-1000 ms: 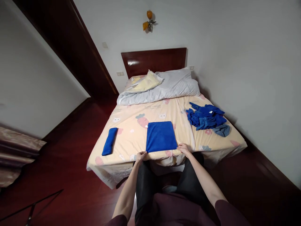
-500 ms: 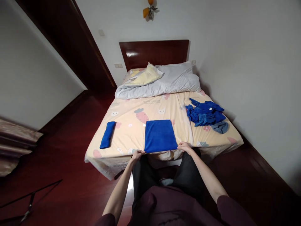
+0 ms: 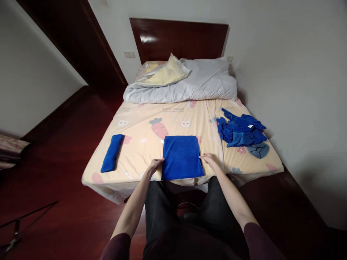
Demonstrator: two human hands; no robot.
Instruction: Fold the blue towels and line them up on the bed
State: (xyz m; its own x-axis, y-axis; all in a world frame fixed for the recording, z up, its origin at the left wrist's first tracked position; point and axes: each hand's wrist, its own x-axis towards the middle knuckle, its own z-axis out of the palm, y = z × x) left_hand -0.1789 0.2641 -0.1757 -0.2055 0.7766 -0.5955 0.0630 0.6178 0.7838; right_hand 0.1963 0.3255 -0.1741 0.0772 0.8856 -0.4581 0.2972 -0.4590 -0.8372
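A blue towel (image 3: 182, 157), folded to a flat square, lies at the front edge of the bed. My left hand (image 3: 156, 164) is closed at its left side, thumb and fingers gripping the edge about halfway along. On the opposite side, my right hand (image 3: 208, 159) pinches the towel's right edge with its fingertips. To the left rests a blue roll of cloth (image 3: 112, 153), apart from my hands. A crumpled heap of blue cloths (image 3: 241, 130) with a small white tag sits on the right part of the bed.
The bed (image 3: 141, 124) has a cream sheet with carrot and rabbit prints. A grey quilt (image 3: 208, 81) is bunched near the dark wooden headboard (image 3: 179, 41). At the lower left, a black metal stand (image 3: 29, 215) is on the red floor.
Both hands have moved from the towel's near corners up along its side edges. The view has tilted down and come closer to the bed.
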